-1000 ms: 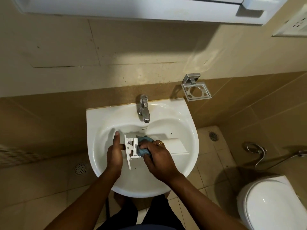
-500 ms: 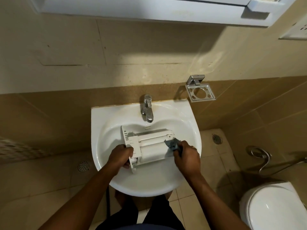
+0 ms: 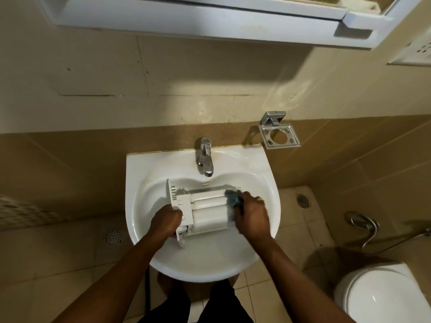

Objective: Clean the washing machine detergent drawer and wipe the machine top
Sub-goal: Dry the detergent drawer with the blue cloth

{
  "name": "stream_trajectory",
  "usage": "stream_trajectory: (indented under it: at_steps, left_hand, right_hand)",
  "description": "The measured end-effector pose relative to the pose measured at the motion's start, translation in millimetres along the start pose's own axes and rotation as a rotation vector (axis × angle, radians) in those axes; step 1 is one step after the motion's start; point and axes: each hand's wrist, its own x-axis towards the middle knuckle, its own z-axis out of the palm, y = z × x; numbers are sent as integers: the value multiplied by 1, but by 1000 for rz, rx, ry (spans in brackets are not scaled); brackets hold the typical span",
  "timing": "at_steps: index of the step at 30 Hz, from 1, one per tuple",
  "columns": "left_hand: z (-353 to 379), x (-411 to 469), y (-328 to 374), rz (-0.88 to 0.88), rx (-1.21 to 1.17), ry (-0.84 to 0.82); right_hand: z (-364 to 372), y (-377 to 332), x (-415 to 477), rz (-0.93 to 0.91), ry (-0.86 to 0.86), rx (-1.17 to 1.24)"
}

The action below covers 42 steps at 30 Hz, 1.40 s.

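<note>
The white plastic detergent drawer point(image 3: 206, 212) lies lengthwise across the bowl of the white wash basin point(image 3: 140, 183). My left hand point(image 3: 166, 220) grips the drawer's left end. My right hand point(image 3: 251, 215) holds a bunched blue-grey cloth point(image 3: 232, 199) pressed against the drawer's right end. Part of the cloth is hidden under my fingers. The washing machine is not in view.
A chrome tap point(image 3: 205, 159) stands at the basin's back edge, closed, no water running. A metal holder point(image 3: 279, 136) is fixed to the wall at right. A toilet point(image 3: 382, 297) sits at the lower right, a hose hook point(image 3: 363, 226) above it. Floor drains lie on both sides.
The drawer was turned from end-on to lying lengthwise in the basin. My right hand with the cloth moved from the drawer's left part to its right end and now rubs there.
</note>
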Motion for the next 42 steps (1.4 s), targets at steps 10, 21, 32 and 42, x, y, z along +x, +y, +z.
stream_trajectory:
  at_steps: [10,21,32,42]
  left_hand:
    - [7,-1,-5,56,68,108]
    - [-1,-2,-11,98,3,11]
    - [-5,-9,-24,271,44,62]
    - [-2,-32,-32,418,-63,111]
  right_hand:
    - [47,-84,-18,-234,-196,212]
    - [10,-26,19,65,-65,-111]
    - [14,-46,18,25,-93,100]
    - [2,-52,27,-84,-111,59]
